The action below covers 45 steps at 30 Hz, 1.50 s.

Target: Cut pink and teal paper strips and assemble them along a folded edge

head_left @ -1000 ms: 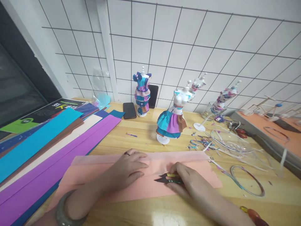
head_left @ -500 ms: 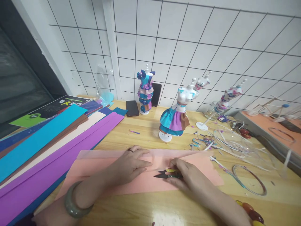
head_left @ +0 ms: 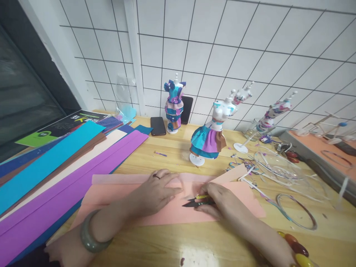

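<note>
A sheet of peach crepe paper [head_left: 125,209] lies across the table before me, with a paler strip [head_left: 116,179] along its far edge. My left hand [head_left: 158,193] rests on it, fingers stretched out and pressing down. In my right hand [head_left: 215,200] are small black thread snips [head_left: 194,202] with a yellow part, blades pointing left over the paper. The strip's right end [head_left: 232,173] stands angled up and away beyond my right hand. Whether my right fingertips also pinch the strip is hard to see.
Left lie long crepe sheets in purple [head_left: 111,157], turquoise [head_left: 63,154] and other colours. Behind stand small mannequins, one in a colourful skirt [head_left: 208,141], another fully dressed [head_left: 174,105]. A phone [head_left: 158,126] lies nearby. Paper scraps and a plastic ring [head_left: 297,211] are on the right.
The right end of the pale strip has swung up and away from the peach sheet. Both hands stay in nearly the same place, and the view has shifted slightly.
</note>
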Available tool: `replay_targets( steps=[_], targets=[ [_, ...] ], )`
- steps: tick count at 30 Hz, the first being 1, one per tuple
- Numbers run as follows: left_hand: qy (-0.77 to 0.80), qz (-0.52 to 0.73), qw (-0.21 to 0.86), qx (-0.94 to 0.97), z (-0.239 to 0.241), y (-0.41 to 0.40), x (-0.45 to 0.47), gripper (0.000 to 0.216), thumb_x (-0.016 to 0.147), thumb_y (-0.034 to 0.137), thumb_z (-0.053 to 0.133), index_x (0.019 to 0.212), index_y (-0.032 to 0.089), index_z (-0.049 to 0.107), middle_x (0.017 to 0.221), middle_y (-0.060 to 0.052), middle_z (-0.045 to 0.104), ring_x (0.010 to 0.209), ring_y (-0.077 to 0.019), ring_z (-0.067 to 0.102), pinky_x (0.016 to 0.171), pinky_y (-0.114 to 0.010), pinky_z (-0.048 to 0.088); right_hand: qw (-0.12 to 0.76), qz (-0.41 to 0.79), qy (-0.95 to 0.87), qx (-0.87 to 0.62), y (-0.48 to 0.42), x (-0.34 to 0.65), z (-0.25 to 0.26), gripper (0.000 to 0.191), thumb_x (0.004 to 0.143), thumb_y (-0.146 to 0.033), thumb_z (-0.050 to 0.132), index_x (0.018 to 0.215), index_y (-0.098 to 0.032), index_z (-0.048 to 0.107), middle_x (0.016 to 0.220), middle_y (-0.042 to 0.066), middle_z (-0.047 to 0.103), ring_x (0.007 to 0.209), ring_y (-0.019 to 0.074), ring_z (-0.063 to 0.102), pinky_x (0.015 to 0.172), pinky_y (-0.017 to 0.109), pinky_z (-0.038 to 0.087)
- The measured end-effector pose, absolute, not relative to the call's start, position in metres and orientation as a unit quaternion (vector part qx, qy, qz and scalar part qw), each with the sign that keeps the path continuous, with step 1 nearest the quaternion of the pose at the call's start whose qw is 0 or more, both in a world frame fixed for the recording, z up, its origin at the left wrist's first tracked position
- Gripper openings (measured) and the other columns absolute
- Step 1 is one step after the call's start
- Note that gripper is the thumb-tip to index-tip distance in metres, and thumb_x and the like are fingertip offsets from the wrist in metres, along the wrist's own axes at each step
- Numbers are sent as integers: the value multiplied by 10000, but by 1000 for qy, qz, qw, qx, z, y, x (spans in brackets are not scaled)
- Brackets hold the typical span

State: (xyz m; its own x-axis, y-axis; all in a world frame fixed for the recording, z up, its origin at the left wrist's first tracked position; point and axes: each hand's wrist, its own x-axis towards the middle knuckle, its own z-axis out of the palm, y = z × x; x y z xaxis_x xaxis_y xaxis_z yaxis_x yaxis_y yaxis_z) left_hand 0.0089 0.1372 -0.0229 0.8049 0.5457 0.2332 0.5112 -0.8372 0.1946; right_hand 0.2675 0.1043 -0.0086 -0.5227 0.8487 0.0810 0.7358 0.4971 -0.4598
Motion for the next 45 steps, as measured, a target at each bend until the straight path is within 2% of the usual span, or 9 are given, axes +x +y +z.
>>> replay_targets(
  steps=[6,16,25,36,45],
  targets=[
    [259,123,43,957,-24,138,7,345,918,200,362,1214,273,524,1386,-83,391,1298,-287,276,1033,-504,282,136,208,-838,-486,104,267,-2,247,840,-418,574,876,-177,537,854,59,646,757,182,599,650,287,461],
    [251,135,43,957,-23,139,7,338,918,214,376,1214,265,532,1374,-82,423,1310,-277,283,1049,-494,286,148,228,-839,-472,106,264,-7,286,849,-463,544,877,-178,531,887,73,634,799,199,591,686,308,457],
    [263,129,48,955,-24,140,8,332,925,242,377,1218,274,530,1364,-91,431,1301,-281,301,1044,-492,288,149,225,-831,-487,103,263,-6,283,850,-460,545,851,-182,492,808,42,631,692,163,589,596,259,434],
    [254,101,48,961,-22,140,8,345,924,214,356,1224,246,523,1390,-108,400,1311,-271,287,1061,-490,256,169,196,-846,-467,105,259,-6,290,847,-468,545,837,-180,511,770,42,627,681,170,589,591,259,421],
    [268,92,65,957,-25,140,8,354,950,291,315,1247,275,507,1411,-73,380,1317,-260,276,1076,-485,236,186,212,-846,-453,107,263,-15,277,834,-455,573,862,-185,518,790,35,616,692,161,576,592,242,407]
  ],
)
